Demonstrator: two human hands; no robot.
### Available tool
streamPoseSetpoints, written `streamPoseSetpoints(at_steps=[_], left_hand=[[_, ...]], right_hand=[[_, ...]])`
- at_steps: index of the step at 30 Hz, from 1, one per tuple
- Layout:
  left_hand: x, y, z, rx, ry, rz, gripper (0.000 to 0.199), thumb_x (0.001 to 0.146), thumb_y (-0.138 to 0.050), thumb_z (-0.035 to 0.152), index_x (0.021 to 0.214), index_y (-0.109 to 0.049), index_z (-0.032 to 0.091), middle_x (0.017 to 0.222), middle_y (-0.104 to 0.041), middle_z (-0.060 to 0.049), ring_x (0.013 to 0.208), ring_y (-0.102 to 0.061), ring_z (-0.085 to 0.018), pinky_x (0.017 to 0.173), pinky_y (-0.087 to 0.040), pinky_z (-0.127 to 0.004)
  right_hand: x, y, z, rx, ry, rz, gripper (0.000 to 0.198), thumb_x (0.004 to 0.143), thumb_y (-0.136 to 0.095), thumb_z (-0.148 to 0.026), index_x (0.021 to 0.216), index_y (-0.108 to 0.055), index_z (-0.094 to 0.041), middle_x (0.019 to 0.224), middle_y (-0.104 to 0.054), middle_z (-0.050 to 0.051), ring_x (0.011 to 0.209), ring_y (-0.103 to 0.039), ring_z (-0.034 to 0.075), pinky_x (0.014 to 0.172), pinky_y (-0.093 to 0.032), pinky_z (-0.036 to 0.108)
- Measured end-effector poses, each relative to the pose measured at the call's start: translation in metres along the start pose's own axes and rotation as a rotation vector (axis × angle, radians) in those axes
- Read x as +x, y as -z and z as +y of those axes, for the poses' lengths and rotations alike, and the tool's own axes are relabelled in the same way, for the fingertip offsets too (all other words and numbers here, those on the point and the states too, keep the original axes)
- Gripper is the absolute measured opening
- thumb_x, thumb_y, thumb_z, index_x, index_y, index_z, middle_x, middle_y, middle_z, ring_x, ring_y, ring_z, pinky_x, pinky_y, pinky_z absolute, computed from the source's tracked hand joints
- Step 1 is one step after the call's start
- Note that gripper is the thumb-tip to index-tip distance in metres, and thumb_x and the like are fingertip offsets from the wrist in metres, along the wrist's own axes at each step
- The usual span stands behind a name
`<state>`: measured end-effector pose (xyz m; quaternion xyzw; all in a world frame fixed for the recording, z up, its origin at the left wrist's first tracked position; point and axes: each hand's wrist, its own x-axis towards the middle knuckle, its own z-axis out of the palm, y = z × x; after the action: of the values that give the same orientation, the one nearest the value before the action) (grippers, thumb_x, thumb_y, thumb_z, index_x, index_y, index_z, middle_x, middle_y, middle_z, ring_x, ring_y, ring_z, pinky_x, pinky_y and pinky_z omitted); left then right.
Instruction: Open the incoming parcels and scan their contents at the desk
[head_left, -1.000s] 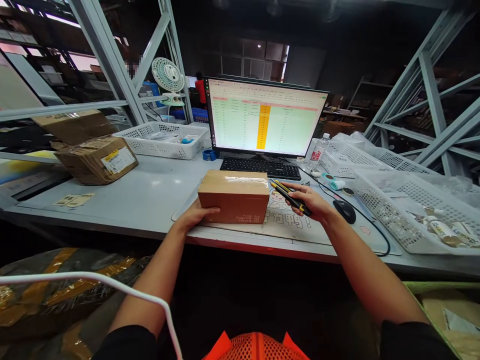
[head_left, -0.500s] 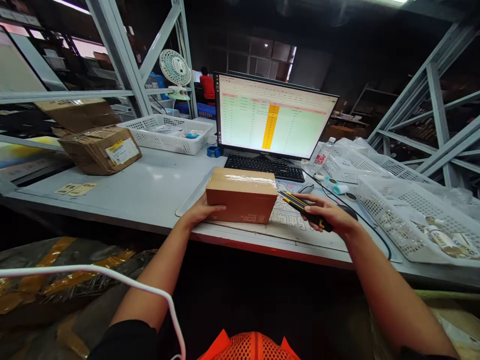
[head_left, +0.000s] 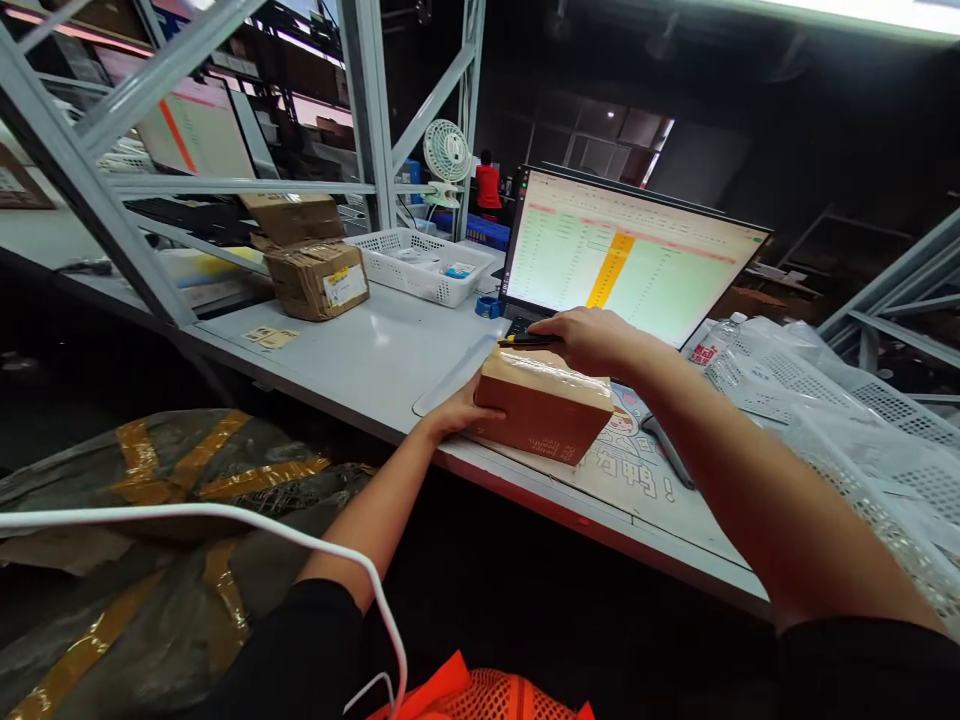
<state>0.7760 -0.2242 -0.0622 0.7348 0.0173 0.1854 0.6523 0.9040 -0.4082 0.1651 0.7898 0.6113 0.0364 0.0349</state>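
A taped cardboard box [head_left: 544, 415] with small printing on its front stands upright at the desk's front edge, on a printed mat [head_left: 626, 470]. My left hand [head_left: 466, 408] grips its left end, thumb on the front face and the other fingers hidden behind. Above the top, my right hand [head_left: 589, 338] is closed round a black and yellow utility knife [head_left: 529, 342]. The knife points left, its tip at the far left of the box's top; whether the blade touches the tape I cannot tell.
Behind the box are a monitor [head_left: 637, 255] and a partly hidden keyboard. Left of it lie a blue tape roll [head_left: 488, 307], a white basket [head_left: 420, 265] and an opened carton [head_left: 319, 280]. White baskets [head_left: 885, 470] and a bottle [head_left: 716, 340] stand right. A white cable [head_left: 300, 540] crosses the lower left.
My right hand has carried the utility knife left and up, from beside the box to over its top. The box has turned slightly under my left hand, and the view has swung left.
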Motion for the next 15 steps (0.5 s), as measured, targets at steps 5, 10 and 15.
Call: streamPoseSetpoints(at_steps=[5,10,15], left_hand=[[0.001,0.001,0.001,0.01,-0.018,-0.007,0.129,0.064,-0.095,0.049,0.17,-0.029,0.017,0.167,-0.047,-0.018,0.155,-0.041,-0.043,0.131,-0.032,-0.055],[-0.001,0.001,-0.001,-0.007,0.004,-0.014,0.124,0.066,-0.095,0.047,0.169,-0.032,0.017,0.166,-0.048,-0.018,0.152,-0.045,-0.044,0.129,-0.034,-0.056],[-0.001,0.0,0.0,-0.042,0.021,0.0,0.107,0.063,-0.097,0.047,0.155,-0.053,0.014,0.153,-0.061,-0.019,0.149,-0.048,-0.045,0.126,-0.038,-0.057]], right_hand=[[0.013,-0.001,-0.01,-0.068,0.005,-0.066,0.052,0.097,-0.058,-0.018,0.144,-0.071,-0.036,0.123,-0.077,0.009,0.1,-0.069,0.028,0.081,-0.051,0.039],[0.002,-0.001,-0.006,-0.064,-0.038,-0.08,0.055,0.094,-0.059,-0.015,0.144,-0.071,-0.033,0.118,-0.078,0.011,0.096,-0.07,0.027,0.083,-0.051,0.04],[-0.027,-0.001,0.023,0.017,-0.089,-0.097,0.043,0.096,-0.062,-0.025,0.134,-0.078,-0.036,0.111,-0.079,0.008,0.093,-0.07,0.025,0.085,-0.052,0.039]])
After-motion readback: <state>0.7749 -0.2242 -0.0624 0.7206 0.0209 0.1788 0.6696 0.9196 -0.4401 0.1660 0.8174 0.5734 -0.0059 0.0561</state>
